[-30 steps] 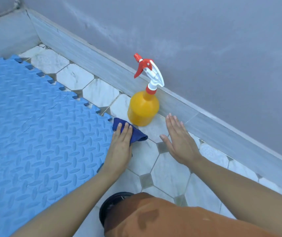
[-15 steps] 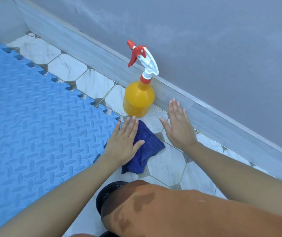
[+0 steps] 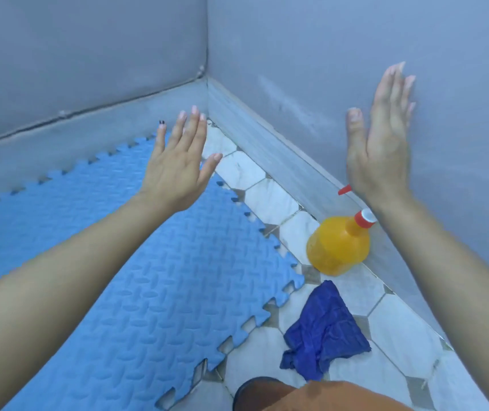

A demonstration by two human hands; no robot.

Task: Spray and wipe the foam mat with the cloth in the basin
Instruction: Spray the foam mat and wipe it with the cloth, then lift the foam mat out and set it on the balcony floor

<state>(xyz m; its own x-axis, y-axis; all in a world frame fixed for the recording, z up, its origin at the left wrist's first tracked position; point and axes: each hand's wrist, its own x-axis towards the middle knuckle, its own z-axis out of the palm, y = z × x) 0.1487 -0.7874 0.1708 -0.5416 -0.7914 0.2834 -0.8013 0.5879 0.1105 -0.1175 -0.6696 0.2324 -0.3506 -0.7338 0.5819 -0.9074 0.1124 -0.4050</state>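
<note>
The blue foam mat (image 3: 136, 277) with a jigsaw edge covers the floor on the left. A crumpled dark blue cloth (image 3: 325, 330) lies on the tiles beside the mat's edge, with nothing touching it. The yellow spray bottle (image 3: 338, 247) with a red and white trigger head stands by the skirting; my right wrist hides most of the head. My left hand (image 3: 178, 167) is raised above the mat, fingers straight and spread, empty. My right hand (image 3: 382, 140) is raised in front of the wall, fingers straight, empty.
Grey walls (image 3: 356, 54) meet in a corner ahead, with a grey skirting (image 3: 267, 143) along their base. White and grey floor tiles (image 3: 400, 330) run between mat and wall. A dark round rim (image 3: 246, 390) shows at the bottom behind my orange-clad knee (image 3: 326, 398).
Both hands lifted off the floor and now hang raised in the air. My left hand let go of the cloth, which stays on the tiles. The view tilted up toward the corner.
</note>
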